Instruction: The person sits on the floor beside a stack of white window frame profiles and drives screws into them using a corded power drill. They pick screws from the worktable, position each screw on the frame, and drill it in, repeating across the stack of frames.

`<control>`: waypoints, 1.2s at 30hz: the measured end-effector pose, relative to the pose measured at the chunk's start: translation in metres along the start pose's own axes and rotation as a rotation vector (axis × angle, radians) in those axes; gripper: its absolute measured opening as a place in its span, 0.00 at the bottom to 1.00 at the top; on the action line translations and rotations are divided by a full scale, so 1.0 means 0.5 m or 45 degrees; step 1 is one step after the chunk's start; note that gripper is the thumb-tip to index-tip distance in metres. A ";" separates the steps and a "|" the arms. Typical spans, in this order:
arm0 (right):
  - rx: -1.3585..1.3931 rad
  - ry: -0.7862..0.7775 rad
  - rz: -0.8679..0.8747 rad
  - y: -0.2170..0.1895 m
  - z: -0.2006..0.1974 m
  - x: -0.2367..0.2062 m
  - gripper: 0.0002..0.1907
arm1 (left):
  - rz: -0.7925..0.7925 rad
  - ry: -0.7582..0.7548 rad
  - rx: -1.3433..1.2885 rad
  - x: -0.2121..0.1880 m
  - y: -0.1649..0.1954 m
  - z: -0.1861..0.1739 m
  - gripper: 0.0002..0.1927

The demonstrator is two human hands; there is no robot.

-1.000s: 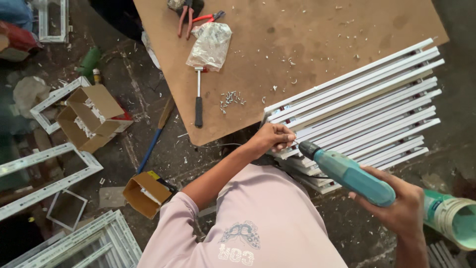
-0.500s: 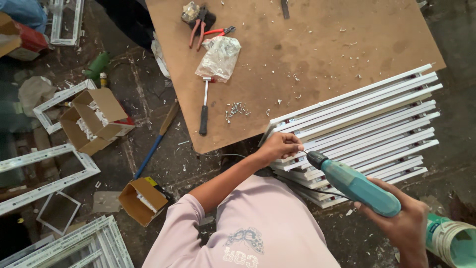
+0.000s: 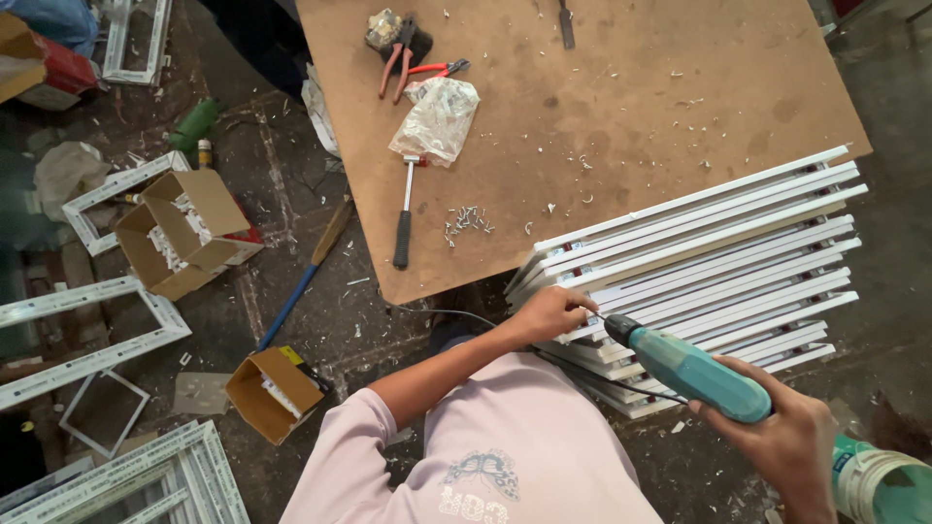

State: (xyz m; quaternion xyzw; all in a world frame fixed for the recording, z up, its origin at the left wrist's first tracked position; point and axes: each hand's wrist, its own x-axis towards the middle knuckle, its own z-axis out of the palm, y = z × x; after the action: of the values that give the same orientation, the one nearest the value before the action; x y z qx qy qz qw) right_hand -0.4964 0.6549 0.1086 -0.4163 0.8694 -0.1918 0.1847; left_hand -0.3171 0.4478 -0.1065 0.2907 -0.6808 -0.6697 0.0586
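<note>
On the brown bench (image 3: pixel 621 126) edge lies a stack of white frames (image 3: pixel 709 262). The right hand (image 3: pixel 786 437) grips a teal drill (image 3: pixel 689 374), pointing up-left at the stack's near end, where the left hand (image 3: pixel 549 312) pinches.

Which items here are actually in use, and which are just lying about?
In use:
- teal power drill in the right hand
- stack of white frame profiles, steadied at its near end by the left hand

Lying about:
- hammer
- plastic bag
- pliers
- loose screws
- open cardboard boxes
</note>
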 end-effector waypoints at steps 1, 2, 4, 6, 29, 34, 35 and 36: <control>-0.016 -0.002 0.009 0.000 0.001 0.002 0.34 | 0.014 -0.001 0.012 -0.002 -0.001 0.002 0.17; -0.032 -0.004 0.018 0.001 0.001 0.003 0.34 | 0.028 -0.002 0.024 -0.003 -0.003 0.003 0.17; -0.039 -0.018 -0.011 0.002 0.001 0.007 0.34 | 0.040 -0.011 0.064 -0.006 -0.005 0.005 0.18; -0.037 -0.029 -0.025 0.003 0.001 0.008 0.33 | 0.037 -0.027 0.120 -0.008 -0.008 0.007 0.19; -0.462 -0.144 -0.206 -0.057 -0.034 0.065 0.29 | 0.232 -0.141 0.213 0.037 -0.032 0.042 0.20; -0.447 -0.229 -0.358 -0.079 -0.041 0.078 0.26 | 0.036 -0.290 0.339 0.040 -0.035 0.047 0.19; -0.470 -0.252 -0.370 -0.085 -0.036 0.084 0.26 | 0.087 -0.263 0.372 0.039 -0.034 0.048 0.18; -0.490 -0.273 -0.389 -0.090 -0.036 0.089 0.25 | 0.068 -0.273 0.395 0.038 -0.030 0.050 0.20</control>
State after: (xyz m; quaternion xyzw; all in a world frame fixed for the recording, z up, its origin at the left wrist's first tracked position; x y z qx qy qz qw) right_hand -0.5016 0.5968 0.1387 -0.5881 0.7924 -0.0033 0.1620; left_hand -0.3397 0.4616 -0.1290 0.2050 -0.7857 -0.5822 -0.0419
